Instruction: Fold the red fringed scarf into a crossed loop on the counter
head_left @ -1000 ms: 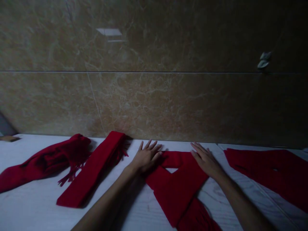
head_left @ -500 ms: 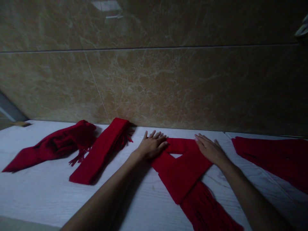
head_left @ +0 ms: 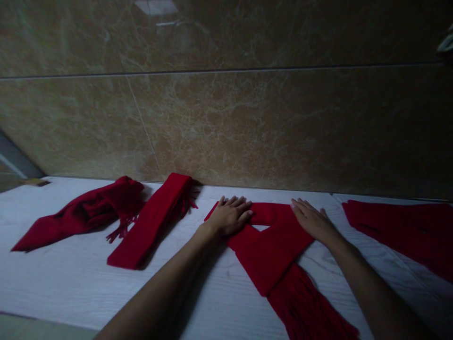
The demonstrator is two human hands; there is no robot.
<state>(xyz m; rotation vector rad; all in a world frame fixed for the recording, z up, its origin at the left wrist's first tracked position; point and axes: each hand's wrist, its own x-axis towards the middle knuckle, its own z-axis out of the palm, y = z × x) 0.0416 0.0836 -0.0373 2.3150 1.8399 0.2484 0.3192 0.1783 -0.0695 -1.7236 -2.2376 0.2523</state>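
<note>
A red fringed scarf (head_left: 269,257) lies on the pale wood-grain surface in front of me, folded into a crossed loop with a small gap near its far edge. Its fringe trails toward the lower right. My left hand (head_left: 231,216) rests flat on the loop's far left corner, fingers stretched out. On the far right corner, my right hand (head_left: 311,218) lies palm down with its fingers extended. Neither hand grips the cloth. What lies under the palms is hidden.
Left of me lie a folded red scarf (head_left: 150,222) with fringe and a looser red scarf (head_left: 81,215). More red cloth (head_left: 399,226) lies at the right. A marbled tile wall (head_left: 212,127) stands behind the white surface (head_left: 63,283). A small brownish block (head_left: 35,182) sits at the far left.
My left hand has shifted slightly right over the scarf, uncovering its far left corner. The whole view has moved a little. The right hand stays flat at its corner.
</note>
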